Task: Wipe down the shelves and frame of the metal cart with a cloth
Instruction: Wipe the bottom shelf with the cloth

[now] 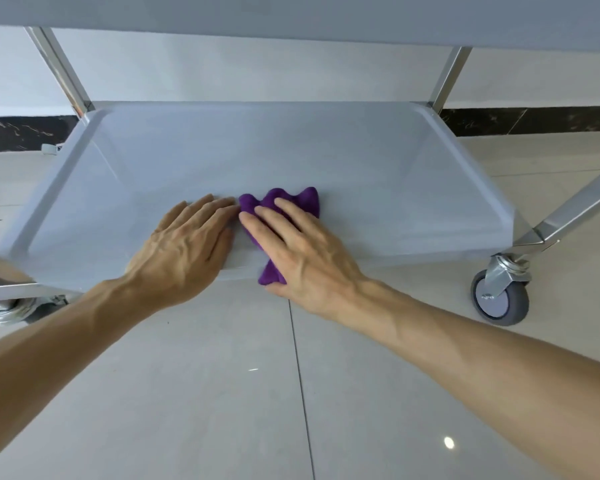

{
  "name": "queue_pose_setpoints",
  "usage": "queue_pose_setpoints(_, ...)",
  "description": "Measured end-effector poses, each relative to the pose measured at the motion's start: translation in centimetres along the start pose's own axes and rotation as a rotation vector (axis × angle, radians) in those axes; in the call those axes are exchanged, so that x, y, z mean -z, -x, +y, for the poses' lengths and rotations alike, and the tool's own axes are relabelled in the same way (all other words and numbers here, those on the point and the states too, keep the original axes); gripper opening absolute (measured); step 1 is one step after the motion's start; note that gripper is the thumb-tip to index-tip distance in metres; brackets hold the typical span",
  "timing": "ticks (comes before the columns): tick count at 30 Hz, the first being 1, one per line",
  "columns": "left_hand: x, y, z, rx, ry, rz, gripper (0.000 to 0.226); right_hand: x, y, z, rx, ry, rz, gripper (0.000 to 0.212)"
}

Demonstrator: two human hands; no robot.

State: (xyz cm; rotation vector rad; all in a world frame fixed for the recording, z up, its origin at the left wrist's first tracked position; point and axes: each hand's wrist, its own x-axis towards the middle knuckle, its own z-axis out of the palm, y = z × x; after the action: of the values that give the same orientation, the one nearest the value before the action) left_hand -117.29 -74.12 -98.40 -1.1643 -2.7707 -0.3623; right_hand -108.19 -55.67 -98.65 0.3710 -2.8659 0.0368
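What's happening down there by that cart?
A person is wiping the lower shelf of a wheeled metal cart. The right hand presses flat on a purple cloth near the shelf's front edge. The left hand rests flat on the bare shelf beside it. An upper shelf hangs overhead.

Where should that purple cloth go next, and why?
Probably slide the right hand, flat on the crumpled purple cloth, outward along the grey metal lower shelf; the cloth sits near the front middle, and the left hand rests alongside.
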Motion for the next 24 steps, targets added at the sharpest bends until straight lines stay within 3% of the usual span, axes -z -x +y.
queue_pose_setpoints(6,-0.1,0.0,-0.7,-0.011,-0.004,-0.021,0.051,0.2,6.0,7.6,0.014,0.042,0.207,0.079)
queue_pose_setpoints(11,0.0,-0.2,-0.3,-0.014,-0.009,-0.012,0.050,2.1,12.3,16.0,-0.213,0.073,0.173,0.085)
queue_pose_setpoints(14,0.4,-1.1,0.9,-0.023,-0.025,0.012,0.049,2.3,12.1,16.0,-0.246,0.063,0.145,0.087)
queue_pose_setpoints(20,-1.3,-5.2,7.8,-0.093,0.005,0.048,0.044,0.6,6.7,9.7,-0.083,0.069,0.162,0.085)
queue_pose_setpoints(24,-2.9,-4.9,8.4,-0.118,-0.025,0.045,0.045,1.1,8.1,11.7,-0.088,0.040,0.122,0.090)
